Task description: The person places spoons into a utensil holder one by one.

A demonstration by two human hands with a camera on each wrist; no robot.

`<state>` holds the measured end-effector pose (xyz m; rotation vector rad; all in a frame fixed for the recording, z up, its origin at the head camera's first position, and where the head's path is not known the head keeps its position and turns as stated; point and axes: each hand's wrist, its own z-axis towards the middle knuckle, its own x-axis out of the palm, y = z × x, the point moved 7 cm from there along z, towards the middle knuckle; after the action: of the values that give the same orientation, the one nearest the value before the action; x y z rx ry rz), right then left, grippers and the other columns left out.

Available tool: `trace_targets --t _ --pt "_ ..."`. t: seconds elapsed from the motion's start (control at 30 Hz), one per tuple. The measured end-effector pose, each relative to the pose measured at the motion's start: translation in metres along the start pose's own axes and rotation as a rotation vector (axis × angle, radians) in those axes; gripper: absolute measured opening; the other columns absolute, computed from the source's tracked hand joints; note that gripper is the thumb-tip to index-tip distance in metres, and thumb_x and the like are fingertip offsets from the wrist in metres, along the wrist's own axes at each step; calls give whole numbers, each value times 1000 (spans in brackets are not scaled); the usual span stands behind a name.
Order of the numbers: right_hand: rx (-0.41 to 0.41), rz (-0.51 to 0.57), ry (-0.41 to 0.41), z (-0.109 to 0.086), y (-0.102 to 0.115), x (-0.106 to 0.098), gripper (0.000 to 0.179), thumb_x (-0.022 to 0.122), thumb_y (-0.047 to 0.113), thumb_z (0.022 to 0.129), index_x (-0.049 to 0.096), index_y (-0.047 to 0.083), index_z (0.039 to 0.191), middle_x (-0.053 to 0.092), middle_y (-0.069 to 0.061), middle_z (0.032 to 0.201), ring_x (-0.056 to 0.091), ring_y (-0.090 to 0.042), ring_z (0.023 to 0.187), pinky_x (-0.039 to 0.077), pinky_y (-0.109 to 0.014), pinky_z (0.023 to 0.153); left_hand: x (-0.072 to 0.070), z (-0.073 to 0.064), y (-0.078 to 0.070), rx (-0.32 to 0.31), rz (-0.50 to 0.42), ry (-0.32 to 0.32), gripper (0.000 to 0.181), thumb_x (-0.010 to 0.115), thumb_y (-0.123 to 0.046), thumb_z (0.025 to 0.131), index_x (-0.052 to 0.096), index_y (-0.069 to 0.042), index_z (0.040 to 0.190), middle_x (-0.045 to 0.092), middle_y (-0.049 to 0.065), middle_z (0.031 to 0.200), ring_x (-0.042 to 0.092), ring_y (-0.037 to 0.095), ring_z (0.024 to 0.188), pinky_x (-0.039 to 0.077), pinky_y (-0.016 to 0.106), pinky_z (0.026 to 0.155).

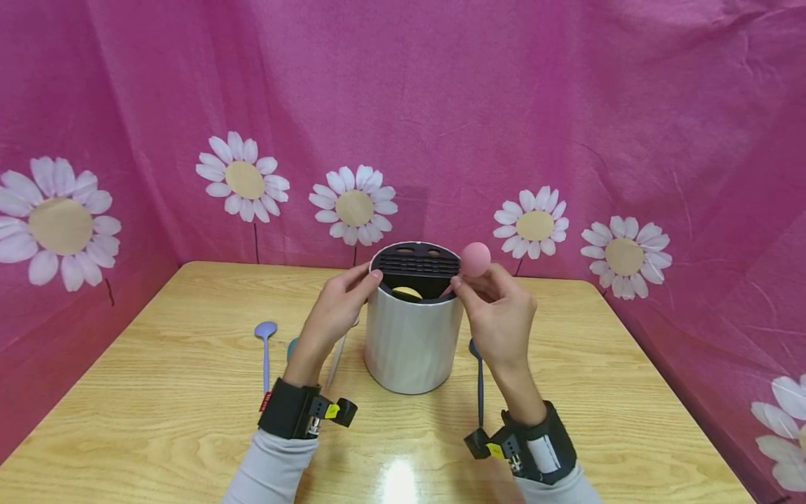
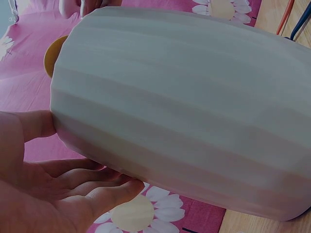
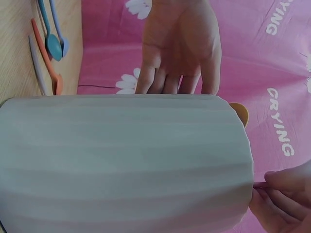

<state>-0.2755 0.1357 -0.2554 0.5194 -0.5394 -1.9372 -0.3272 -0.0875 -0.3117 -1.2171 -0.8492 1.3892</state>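
Note:
A white ribbed utensil holder (image 1: 412,343) with a black slotted insert (image 1: 418,264) stands upright on the table. My left hand (image 1: 336,304) holds its left side, thumb at the rim and fingers along the wall. At the right of the rim, my right hand (image 1: 500,315) pinches a pink spoon (image 1: 475,259) between thumb and fingers. Its round head is up beside the rim, and its handle slants into the opening, mostly hidden by the hand. Inside the front compartment shows a yellow utensil head (image 1: 406,292), which also sticks out past the rim in the left wrist view.
On the wooden table (image 1: 201,392), a purple spoon (image 1: 266,350), a teal spoon (image 3: 54,46), an orange spoon (image 3: 51,58) and a thin greyish utensil (image 1: 336,360) lie left of the holder. A dark blue spoon (image 1: 481,385) lies to its right. Pink flowered cloth (image 1: 415,105) hangs behind.

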Motion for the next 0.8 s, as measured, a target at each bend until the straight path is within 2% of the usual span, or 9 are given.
trace_targets --t 0.2,0.47,0.63,0.8 --pt "2 -21 28 -1 -6 2 19 76 -6 79 70 -3 97 71 -8 85 68 -14 82 53 -20 78 2 -18 -34 -16 24 16 43 48 -21 105 45 0 143 38 3 74 29 5 45 27 19 44" --pt "9 -35 47 -3 -11 4 21 77 -2 80 72 2 100 72 -6 88 68 -12 82 55 -31 78 1 2 5 -15 -9 12 47 52 -34 103 47 -10 143 39 3 76 30 7 45 26 21 42" --pt "0 -51 47 -4 -11 5 21 77 -2 80 73 4 99 72 -4 87 68 -11 80 57 -39 74 0 3 8 -1 -16 7 49 53 -40 101 49 -14 142 40 3 75 31 8 45 27 21 42" --pt "7 -63 52 -4 -11 5 20 77 -2 80 73 3 98 72 -3 86 67 -10 78 57 -37 72 0 3 7 0 -15 1 49 53 -41 100 50 -14 141 40 3 75 31 10 47 27 21 43"
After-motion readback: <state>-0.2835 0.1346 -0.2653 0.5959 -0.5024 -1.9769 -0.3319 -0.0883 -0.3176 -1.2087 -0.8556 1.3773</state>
